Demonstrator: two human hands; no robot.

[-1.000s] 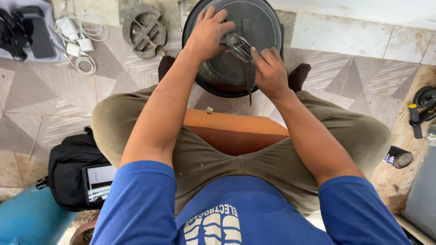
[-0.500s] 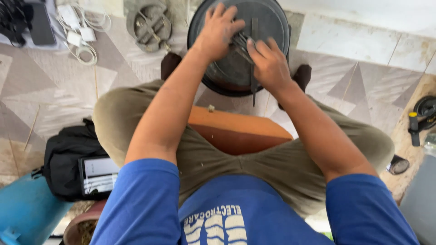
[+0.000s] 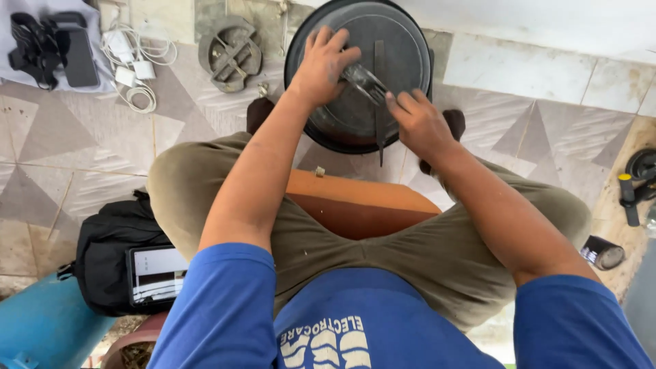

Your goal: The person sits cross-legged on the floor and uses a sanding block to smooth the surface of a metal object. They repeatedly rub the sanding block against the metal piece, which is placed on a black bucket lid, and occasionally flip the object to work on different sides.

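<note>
A round black metal pan-like part (image 3: pixel 400 48) stands on the tiled floor between my feet. My left hand (image 3: pixel 321 65) lies flat on its left side, fingers spread and pressing down. My right hand (image 3: pixel 417 123) grips the handles of grey pliers (image 3: pixel 365 80), whose jaws reach toward the middle of the part. A thin dark bar (image 3: pixel 379 96) runs down across the part's face to its near rim. I sit on a brown wooden stool (image 3: pixel 362 205) with my knees apart.
A round grey metal bracket (image 3: pixel 230 55) lies on the floor left of the part. White chargers and cables (image 3: pixel 133 65) and black gear (image 3: pixel 48 44) sit at the far left. A black bag with a tablet (image 3: pixel 130 266) rests by my left thigh. A small dark can (image 3: pixel 601 253) and a black tool (image 3: pixel 635 184) lie at the right.
The view has shifted slightly. My right hand has slid down toward the part's near edge, and my left hand stays pressed on its left side.
</note>
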